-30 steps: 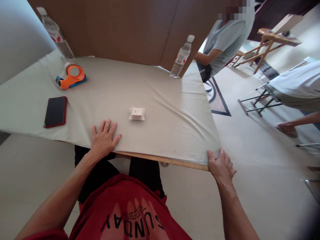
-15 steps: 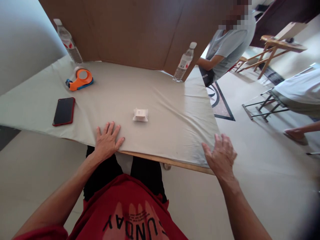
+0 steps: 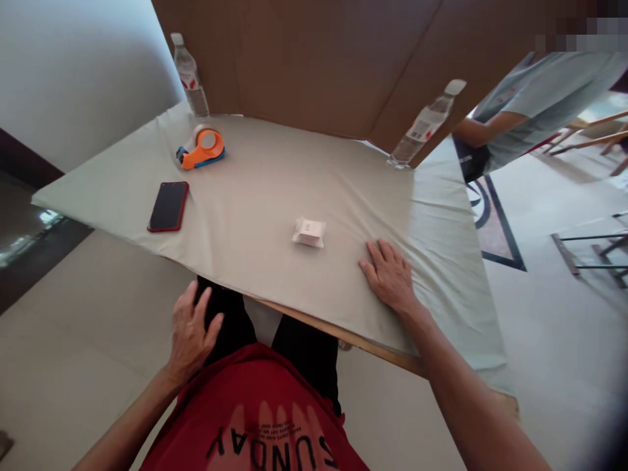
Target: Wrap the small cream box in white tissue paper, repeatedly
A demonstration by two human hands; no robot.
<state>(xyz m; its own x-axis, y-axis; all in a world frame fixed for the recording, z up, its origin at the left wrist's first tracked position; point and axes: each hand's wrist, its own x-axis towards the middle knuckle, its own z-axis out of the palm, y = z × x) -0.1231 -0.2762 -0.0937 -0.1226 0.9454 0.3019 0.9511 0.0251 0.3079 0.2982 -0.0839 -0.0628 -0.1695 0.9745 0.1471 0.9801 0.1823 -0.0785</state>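
On the cloth-covered table lies a small white packet in clear wrapping. My right hand rests palm down on the cloth to the right of the packet, fingers spread and holding nothing. Off the table's front edge, above my lap, my left hand hangs with its fingers apart and nothing in it. A dark phone in a red case lies flat on the left part of the table. Behind it sits an orange and blue tape dispenser with a roll of tape.
A brown cardboard panel stands along the back of the table. One water bottle stands at its left end, another bottle at its right. Beyond the right side a person in a light shirt sits near a metal-framed stool.
My left hand has left the tabletop and dropped back over my lap. My right hand has moved from the right edge inward onto the cloth. The view has turned, shifting the table rightward.
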